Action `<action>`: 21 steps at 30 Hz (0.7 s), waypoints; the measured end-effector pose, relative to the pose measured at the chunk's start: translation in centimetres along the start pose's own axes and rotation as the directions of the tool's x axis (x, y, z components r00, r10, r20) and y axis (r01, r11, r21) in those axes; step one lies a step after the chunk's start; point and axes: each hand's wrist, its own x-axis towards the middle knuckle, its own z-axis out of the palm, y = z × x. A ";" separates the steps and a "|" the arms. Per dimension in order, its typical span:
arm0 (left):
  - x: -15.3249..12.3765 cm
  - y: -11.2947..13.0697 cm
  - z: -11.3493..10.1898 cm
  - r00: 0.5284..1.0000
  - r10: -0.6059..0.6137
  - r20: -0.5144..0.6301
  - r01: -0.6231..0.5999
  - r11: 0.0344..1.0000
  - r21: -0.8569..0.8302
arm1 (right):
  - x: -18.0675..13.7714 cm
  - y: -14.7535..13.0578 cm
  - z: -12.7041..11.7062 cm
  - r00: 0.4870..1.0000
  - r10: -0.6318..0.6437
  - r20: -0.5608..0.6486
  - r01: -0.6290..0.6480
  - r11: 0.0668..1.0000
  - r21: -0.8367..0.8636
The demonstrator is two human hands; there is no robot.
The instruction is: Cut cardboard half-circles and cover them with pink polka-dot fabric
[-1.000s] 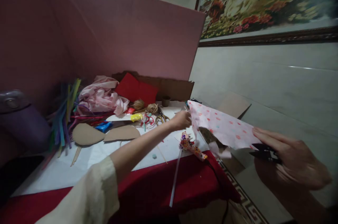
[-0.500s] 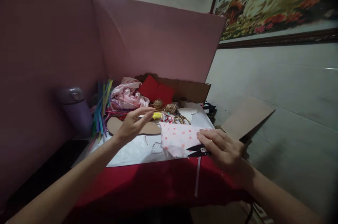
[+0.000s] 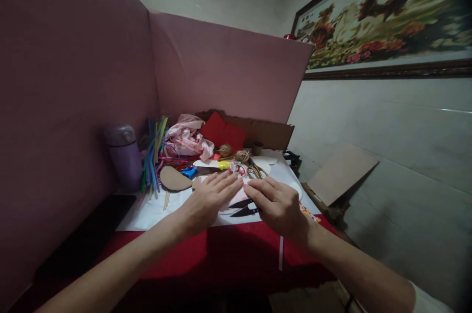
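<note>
My left hand (image 3: 216, 200) lies flat, fingers stretched out together, on a pale pink piece of fabric (image 3: 236, 197) that both hands largely cover. Close beside its fingertips, my right hand (image 3: 278, 202) is curled round black thread snips (image 3: 244, 208), whose blades are apart and point left over the fabric. The right fingertips press down at the fabric's upper edge. A cardboard cutout with a rounded end (image 3: 175, 178) lies beyond the left hand, partly covered. Just past the fingers sit gold-handled scissors (image 3: 258, 170).
A purple bottle (image 3: 125, 158) and a bunch of coloured pipe cleaners (image 3: 152, 158) stand at the left. Crumpled pink cloth (image 3: 188, 138), red sheets (image 3: 223, 131) and twine balls (image 3: 242, 156) lie at the back. A cardboard panel (image 3: 342, 172) leans at the right wall.
My left hand has come down from the air onto the fabric. My right hand, with the snips, has moved left and lowered the fabric to the table. The view has shifted slightly.
</note>
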 end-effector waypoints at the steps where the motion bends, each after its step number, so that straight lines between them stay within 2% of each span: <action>1: -0.4 -0.6 0.8 0.999 -0.014 -0.041 0.016 0.999 0.040 | -0.3 -0.2 0.2 0.999 0.032 0.021 -0.032 0.999 -0.011; 3: -1.4 -1.8 2.3 0.993 -0.068 -0.097 0.076 0.994 0.075 | -1.6 -0.7 0.9 0.985 0.156 0.079 -0.156 0.988 -0.012; 5: -2.6 -2.9 3.8 0.982 -0.122 -0.141 0.136 0.986 0.098 | -3.7 -1.0 1.9 0.934 0.331 0.133 -0.336 0.942 0.015; 10: -4.8 -4.7 6.2 0.963 -0.181 -0.201 0.212 0.966 0.147 | -9.3 -0.7 4.1 0.851 0.517 0.091 -0.514 0.856 -0.057; 14: -5.2 -4.9 6.7 0.971 -0.144 -0.189 0.179 0.967 0.182 | -10.9 -0.4 4.8 0.801 0.596 0.053 -0.590 0.802 -0.094; 21: -5.5 -5.7 7.7 0.985 -0.067 -0.158 0.108 0.959 0.263 | -11.1 -0.4 5.7 0.787 0.616 0.046 -0.612 0.788 -0.068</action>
